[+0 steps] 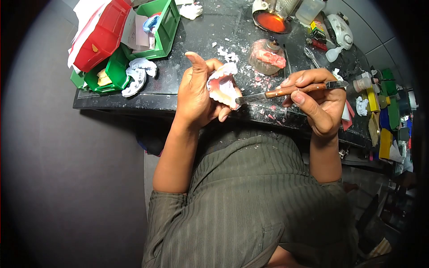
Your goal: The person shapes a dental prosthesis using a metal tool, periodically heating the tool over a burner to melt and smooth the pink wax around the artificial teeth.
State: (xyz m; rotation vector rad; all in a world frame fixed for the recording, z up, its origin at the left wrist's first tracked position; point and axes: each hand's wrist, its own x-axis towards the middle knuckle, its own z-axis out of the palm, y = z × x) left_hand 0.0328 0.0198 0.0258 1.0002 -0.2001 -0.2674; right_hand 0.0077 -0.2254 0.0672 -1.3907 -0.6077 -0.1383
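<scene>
In my left hand (193, 100) is a dental cast (222, 87), white at the rim with pink wax over its inner side. The fingers curl behind the cast and the thumb points up, away from it. My right hand (322, 107) grips the wooden handle of a wax knife (290, 90) between thumb and fingers. Its metal blade reaches left, with the tip right at the cast's lower right edge. Just beyond the knife stands a glass spirit lamp (264, 68) with a piece of pink wax (271, 58) at its front.
White and pink scraps (228, 55) litter the black bench (210, 38). Green bins (160, 31), a red bin (100, 38) and white plaster pieces (137, 77) are at left. A round pan with an orange glow (271, 22), a bottle (309, 11) and a white device (340, 32) stand at the back right.
</scene>
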